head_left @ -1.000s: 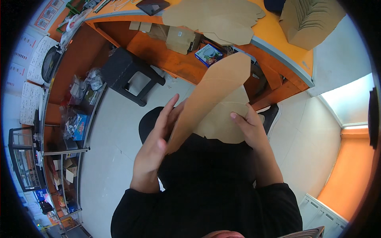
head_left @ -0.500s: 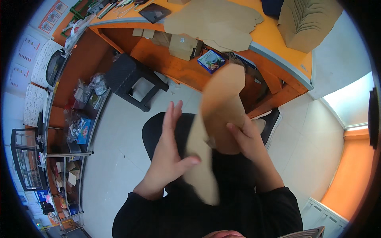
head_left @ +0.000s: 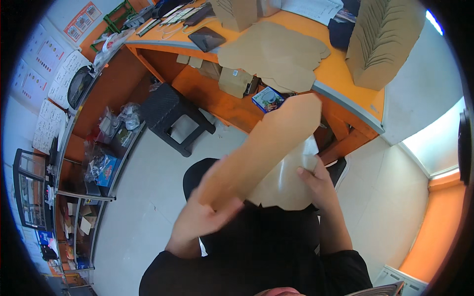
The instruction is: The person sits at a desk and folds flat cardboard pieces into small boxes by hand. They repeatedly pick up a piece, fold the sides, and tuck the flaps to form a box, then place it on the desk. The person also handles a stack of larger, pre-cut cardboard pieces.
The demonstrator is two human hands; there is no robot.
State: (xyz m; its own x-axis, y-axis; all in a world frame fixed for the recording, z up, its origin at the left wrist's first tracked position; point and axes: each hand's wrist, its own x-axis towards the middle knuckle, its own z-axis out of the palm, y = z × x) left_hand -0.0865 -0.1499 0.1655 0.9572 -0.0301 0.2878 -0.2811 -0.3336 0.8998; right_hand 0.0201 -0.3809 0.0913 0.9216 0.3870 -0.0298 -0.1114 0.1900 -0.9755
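A brown die-cut cardboard piece [head_left: 276, 135] is held over my lap, its long flap slanting from upper right to lower left. The lower panel [head_left: 284, 185] looks glossy. My right hand [head_left: 318, 185] grips this panel's right edge, thumb on top and the other fingers hidden beneath. At the flap's lower left end is my left hand [head_left: 202, 214], its thumb across the front and its fingers behind the cardboard, blurred by motion.
Ahead, an orange desk [head_left: 353, 98] carries flat cardboard blanks [head_left: 269, 52], a stack of folded cardboard [head_left: 382, 44] and a dark tablet [head_left: 206, 39]. A black stool [head_left: 173, 111] stands ahead to the left. Shelves [head_left: 111, 143] with bagged items line the left side.
My left hand was open beside the cardboard and now has its flap between thumb and fingers. The flap has swung out to the left. My right hand keeps its grip.
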